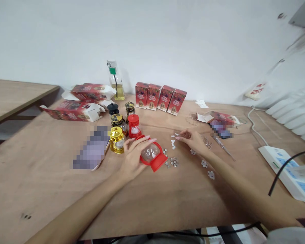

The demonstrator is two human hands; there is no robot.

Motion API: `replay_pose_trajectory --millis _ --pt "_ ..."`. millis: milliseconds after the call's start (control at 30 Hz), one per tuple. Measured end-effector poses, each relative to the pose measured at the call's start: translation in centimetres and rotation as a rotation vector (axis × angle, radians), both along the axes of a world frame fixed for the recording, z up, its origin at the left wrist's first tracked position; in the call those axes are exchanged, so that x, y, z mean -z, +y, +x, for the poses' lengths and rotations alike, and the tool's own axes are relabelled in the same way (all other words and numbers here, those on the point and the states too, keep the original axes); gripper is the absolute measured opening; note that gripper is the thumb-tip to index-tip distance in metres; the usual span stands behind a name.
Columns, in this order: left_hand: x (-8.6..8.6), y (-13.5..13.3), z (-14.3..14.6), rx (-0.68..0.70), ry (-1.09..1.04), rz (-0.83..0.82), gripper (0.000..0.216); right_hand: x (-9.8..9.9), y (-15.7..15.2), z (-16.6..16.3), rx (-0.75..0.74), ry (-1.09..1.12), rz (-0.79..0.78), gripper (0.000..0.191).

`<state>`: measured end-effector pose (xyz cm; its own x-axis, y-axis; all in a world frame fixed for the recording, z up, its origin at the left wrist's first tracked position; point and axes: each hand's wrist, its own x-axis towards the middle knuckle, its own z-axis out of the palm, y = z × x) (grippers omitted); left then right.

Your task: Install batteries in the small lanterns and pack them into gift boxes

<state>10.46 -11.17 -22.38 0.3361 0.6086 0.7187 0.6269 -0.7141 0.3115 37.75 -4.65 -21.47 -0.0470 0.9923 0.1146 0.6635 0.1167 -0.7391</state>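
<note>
In the head view, my left hand (133,157) is wrapped around a small red lantern (160,162) with a clear globe, tilted over the table. To its right, my right hand (193,139) reaches low with bent fingers, thumb and index slightly apart at several small white pieces (173,142). Between the hands lie several silver button cells (173,161). Beyond my left hand stand another red lantern (134,126), a gold lantern (117,139), a black lantern (113,108) and bronze-coloured lanterns (117,121). White cut-out pieces (204,164) lie beneath my right forearm.
Red printed boxes (154,96) stand by the wall; opened boxes (76,110) lie at left, another (221,117) at right. A pump bottle (119,89) holds yellow liquid. A blurred phone (93,149), tweezers (225,149), wire handles (207,141) and a power strip (277,161) surround the work.
</note>
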Motion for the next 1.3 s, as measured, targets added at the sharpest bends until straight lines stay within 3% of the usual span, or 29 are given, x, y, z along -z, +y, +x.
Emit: replay_pose_trajectory --millis 267,600,733,867,967,1067,1167,1300 --pt "0.1 0.1 0.1 0.038 -0.043 -0.012 0.044 1.1 -0.1 -0.8 -0.034 -0.004 -0.047 0.041" --pt "-0.2 -0.1 0.3 0.020 -0.114 -0.115 0.040 0.7 -0.8 -2.2 -0.049 0.069 -0.034 0.040" --pt "-0.1 -0.3 0.5 -0.020 -0.183 -0.181 0.045 -0.1 -2.8 -3.2 -0.013 0.216 0.109 0.032" --pt "0.0 -0.5 0.8 -0.018 -0.273 -0.298 0.047 -1.7 -5.9 -4.9 -0.201 0.360 0.326 0.014" --pt "0.1 -0.7 0.9 0.041 -0.348 -0.347 0.050 -3.2 -7.6 -6.1 -0.391 0.232 0.563 0.007" --pt "0.2 -0.7 0.9 0.080 -0.422 -0.389 0.050 -4.3 -8.3 -6.6 -0.522 0.080 0.761 0.020" --pt "0.3 -0.6 0.8 0.067 -0.461 -0.394 0.048 -4.8 -8.6 -6.4 -0.556 -0.044 0.899 0.030" --pt "0.3 -0.6 0.8 0.055 -0.444 -0.415 0.050 -5.2 -9.0 -5.8 -0.626 -0.239 0.985 0.027"
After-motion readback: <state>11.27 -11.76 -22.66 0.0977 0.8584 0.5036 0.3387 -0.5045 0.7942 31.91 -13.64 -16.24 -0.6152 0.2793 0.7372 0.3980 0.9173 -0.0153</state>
